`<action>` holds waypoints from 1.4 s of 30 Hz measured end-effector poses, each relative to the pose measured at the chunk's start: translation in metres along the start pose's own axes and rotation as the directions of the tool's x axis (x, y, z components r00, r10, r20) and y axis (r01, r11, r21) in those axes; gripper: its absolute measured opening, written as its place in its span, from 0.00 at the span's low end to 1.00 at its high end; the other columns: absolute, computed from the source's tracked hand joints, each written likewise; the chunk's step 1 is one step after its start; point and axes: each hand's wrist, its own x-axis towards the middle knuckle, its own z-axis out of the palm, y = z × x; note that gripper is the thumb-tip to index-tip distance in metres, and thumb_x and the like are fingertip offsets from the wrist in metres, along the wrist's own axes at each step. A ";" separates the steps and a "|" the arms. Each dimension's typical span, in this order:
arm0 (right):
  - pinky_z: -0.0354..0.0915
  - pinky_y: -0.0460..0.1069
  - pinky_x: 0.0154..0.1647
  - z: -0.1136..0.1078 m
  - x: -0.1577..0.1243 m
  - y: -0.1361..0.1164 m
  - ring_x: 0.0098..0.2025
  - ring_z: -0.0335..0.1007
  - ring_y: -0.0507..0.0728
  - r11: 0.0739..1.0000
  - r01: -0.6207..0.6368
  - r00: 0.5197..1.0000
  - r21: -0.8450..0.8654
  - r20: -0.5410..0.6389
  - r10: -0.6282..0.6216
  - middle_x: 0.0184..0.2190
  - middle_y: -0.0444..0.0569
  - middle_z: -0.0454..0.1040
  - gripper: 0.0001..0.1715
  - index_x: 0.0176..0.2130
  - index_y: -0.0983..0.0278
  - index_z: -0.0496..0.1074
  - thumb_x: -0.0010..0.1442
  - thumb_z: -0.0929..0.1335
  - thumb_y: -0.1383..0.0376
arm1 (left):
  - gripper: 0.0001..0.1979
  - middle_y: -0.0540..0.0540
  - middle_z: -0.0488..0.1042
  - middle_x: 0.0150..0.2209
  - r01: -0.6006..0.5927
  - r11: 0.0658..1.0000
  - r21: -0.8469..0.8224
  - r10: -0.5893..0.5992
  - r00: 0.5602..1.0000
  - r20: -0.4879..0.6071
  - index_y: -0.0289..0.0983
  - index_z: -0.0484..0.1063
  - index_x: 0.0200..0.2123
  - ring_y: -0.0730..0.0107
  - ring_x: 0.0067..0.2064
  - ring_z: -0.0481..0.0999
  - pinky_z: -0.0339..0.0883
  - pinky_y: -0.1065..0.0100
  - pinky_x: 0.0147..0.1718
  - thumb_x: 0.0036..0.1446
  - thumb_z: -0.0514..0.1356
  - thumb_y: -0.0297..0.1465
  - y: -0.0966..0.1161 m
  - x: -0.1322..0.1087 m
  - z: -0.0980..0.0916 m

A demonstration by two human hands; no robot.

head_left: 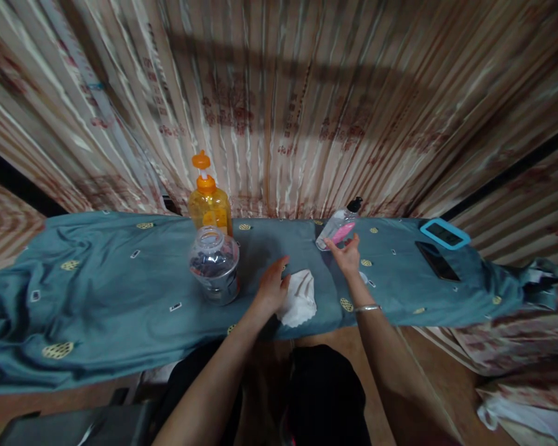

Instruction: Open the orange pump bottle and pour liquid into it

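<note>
So the right hand (349,256) has its fingers wrapped around a clear bottle (333,224) with a black top and a pink patch on its side. Bottle's leaning over to the right, near the back edge of the bench (121,272), a bit right of the middle. Silver bracelet (368,308) on that wrist.

Left hand (273,286) is loose, fingers spread and gripping nothing, just over the left side of a crumpled white cloth (301,300) by the front edge. It's kinda blurry there, so can't swear whether the thumb touches it.

Left of that hand there's a see-through jar (216,282), and right behind it an orange pump bottle (208,204) stands upright near the back edge. A dark phone (438,261) and a blue-framed gadget (445,235) lie toward the right end, gadget closer to the back right corner.
</note>
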 end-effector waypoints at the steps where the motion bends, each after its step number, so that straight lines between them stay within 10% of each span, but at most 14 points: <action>1: 0.65 0.60 0.53 -0.003 -0.011 0.000 0.52 0.66 0.58 1.000 0.010 0.999 -0.005 0.034 -0.010 0.54 0.53 0.66 0.30 0.57 0.63 0.61 0.60 0.65 0.52 | 0.23 0.38 0.72 0.55 0.002 0.999 0.039 -0.003 1.000 0.014 0.37 0.67 0.54 0.56 0.57 0.71 0.62 0.50 0.60 0.54 0.56 0.22 -0.003 -0.001 -0.001; 6: 0.68 0.56 0.44 -0.007 -0.077 0.001 0.37 0.70 0.52 0.988 0.152 0.935 -0.015 0.326 -0.138 0.39 0.47 0.72 0.32 0.55 0.63 0.63 0.58 0.67 0.49 | 0.23 0.38 0.73 0.55 0.040 0.986 0.163 -0.058 0.992 0.110 0.36 0.67 0.53 0.56 0.56 0.72 0.63 0.52 0.57 0.53 0.59 0.25 -0.010 -0.010 -0.008; 13: 0.67 0.57 0.49 0.007 -0.102 0.005 0.45 0.69 0.55 0.979 0.200 0.885 -0.032 0.435 -0.166 0.45 0.49 0.71 0.26 0.53 0.63 0.65 0.59 0.67 0.53 | 0.26 0.42 0.79 0.40 0.088 0.983 0.162 -0.107 0.988 0.109 0.36 0.70 0.51 0.58 0.43 0.79 0.70 0.58 0.48 0.45 0.60 0.21 -0.013 -0.021 -0.013; 24: 0.67 0.57 0.50 0.010 -0.107 0.016 0.46 0.69 0.55 0.973 0.226 0.926 -0.043 0.319 -0.201 0.47 0.50 0.70 0.24 0.53 0.63 0.65 0.61 0.65 0.54 | 0.32 0.36 0.66 0.58 0.051 0.996 0.069 -0.046 0.996 -0.076 0.34 0.60 0.58 0.55 0.60 0.66 0.60 0.51 0.60 0.48 0.58 0.20 -0.022 -0.026 -0.022; 30: 0.64 0.61 0.54 0.000 -0.106 0.025 0.51 0.67 0.57 0.950 0.299 0.933 -0.085 0.233 -0.273 0.50 0.52 0.68 0.26 0.54 0.63 0.64 0.61 0.64 0.52 | 0.25 0.39 0.62 0.63 -0.119 0.972 0.203 0.104 0.991 0.082 0.37 0.67 0.54 0.53 0.66 0.56 0.53 0.47 0.64 0.52 0.57 0.22 -0.016 -0.039 -0.016; 37: 0.58 0.65 0.60 0.008 -0.105 0.025 0.62 0.57 0.63 0.869 0.495 0.820 -0.011 0.338 -0.463 0.61 0.55 0.59 0.33 0.58 0.62 0.61 0.58 0.67 0.52 | 0.16 0.40 0.69 0.58 -0.171 0.913 0.369 0.067 0.958 0.279 0.37 0.73 0.48 0.53 0.68 0.52 0.41 0.42 0.65 0.55 0.56 0.24 -0.010 -0.054 -0.017; 42: 0.57 0.65 0.60 -0.001 -0.090 0.034 0.60 0.58 0.62 0.912 0.408 0.898 -0.036 0.199 -0.393 0.60 0.54 0.60 0.27 0.56 0.62 0.63 0.60 0.66 0.55 | 0.10 0.41 0.72 0.55 -0.136 0.915 0.380 0.022 0.957 0.289 0.39 0.75 0.41 0.54 0.66 0.56 0.41 0.40 0.64 0.56 0.57 0.26 -0.007 -0.055 -0.024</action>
